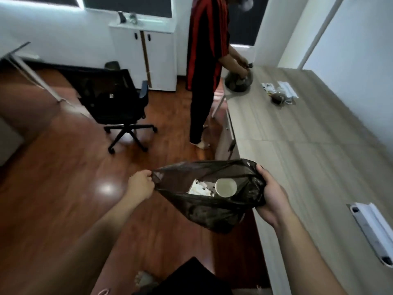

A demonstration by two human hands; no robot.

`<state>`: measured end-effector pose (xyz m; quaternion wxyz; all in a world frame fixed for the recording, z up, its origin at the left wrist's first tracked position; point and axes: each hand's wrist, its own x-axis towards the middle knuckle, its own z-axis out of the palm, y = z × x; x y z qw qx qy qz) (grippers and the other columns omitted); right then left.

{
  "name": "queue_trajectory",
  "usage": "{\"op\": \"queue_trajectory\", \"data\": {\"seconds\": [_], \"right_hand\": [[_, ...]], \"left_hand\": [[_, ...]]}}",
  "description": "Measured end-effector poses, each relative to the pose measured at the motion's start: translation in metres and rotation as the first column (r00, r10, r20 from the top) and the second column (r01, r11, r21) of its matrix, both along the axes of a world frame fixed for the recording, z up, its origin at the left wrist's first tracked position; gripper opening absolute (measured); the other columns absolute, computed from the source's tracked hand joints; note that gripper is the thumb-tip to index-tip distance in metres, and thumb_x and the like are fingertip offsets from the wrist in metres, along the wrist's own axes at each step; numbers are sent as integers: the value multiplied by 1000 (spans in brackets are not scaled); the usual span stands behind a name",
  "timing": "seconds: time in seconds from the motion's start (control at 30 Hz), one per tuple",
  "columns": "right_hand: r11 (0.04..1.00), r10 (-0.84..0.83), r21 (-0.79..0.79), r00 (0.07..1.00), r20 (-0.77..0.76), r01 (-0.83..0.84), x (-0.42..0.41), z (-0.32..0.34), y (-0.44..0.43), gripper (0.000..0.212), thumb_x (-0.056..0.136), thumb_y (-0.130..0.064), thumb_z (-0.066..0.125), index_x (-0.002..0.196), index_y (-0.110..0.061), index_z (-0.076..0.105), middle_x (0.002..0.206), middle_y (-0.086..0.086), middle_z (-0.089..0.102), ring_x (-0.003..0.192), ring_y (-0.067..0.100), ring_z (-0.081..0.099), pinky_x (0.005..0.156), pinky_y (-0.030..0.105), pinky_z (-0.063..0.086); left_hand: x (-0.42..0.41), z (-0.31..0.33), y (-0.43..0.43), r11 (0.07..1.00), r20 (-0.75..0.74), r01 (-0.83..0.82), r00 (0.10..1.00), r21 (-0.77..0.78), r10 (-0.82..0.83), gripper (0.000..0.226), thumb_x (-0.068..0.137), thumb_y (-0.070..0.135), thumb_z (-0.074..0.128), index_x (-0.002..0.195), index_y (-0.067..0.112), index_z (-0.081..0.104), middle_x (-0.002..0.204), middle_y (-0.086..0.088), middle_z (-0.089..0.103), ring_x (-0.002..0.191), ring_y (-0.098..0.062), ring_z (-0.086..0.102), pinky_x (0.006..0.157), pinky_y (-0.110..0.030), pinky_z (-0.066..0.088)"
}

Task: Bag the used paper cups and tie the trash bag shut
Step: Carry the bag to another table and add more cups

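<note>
Black trash bag mouth open, paper cup inside; both hands grip rim.

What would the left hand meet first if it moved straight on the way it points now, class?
The black trash bag itself: the left hand grips its rim and points across the open mouth. Beyond the plastic, probably the white litter, then the paper cup; depth is unclear.
</note>
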<state>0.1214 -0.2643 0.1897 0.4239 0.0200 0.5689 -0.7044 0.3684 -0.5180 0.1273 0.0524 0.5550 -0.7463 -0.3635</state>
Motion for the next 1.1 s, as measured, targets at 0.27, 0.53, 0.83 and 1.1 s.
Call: {"op": "queue_trajectory", "data": {"seconds": [0.27,0.53,0.83,1.1], "right_hand": [[968,237,83,972,3,-236,74,-10,-157,50,102,-49,70,132,-10,81,132,19,80,122,37,78,118,53,53],[863,501,69,866,0,-500,188,-14,-317,44,105,-44,69,133,-12,80,132,19,80,123,38,77,118,54,53],[707,707,99,704,-67,-700,301,11,-450,37,106,-40,69,122,-10,84,117,18,85,107,35,83,106,51,60],[492,871,87,490,-42,-866,404,-14,-596,49,103,-50,72,126,-9,82,123,18,83,112,35,82,104,47,61]], "left_hand": [[110,-20,-96,557,-316,-257,609,790,728,28,107,-9,35,115,4,58,92,-9,60,93,-27,68,108,-52,52],[216,-83,-160,704,-233,-530,695,472,680,93,75,88,65,143,26,53,141,0,53,128,-25,59,108,-47,54],[315,-97,-235,372,-259,-788,275,491,926,40,113,33,44,131,2,63,130,-18,68,110,-41,69,95,-47,59],[428,-22,-291,243,-392,-824,28,511,919,32,101,33,61,95,9,81,84,-3,83,75,-22,74,68,-32,55]]}}
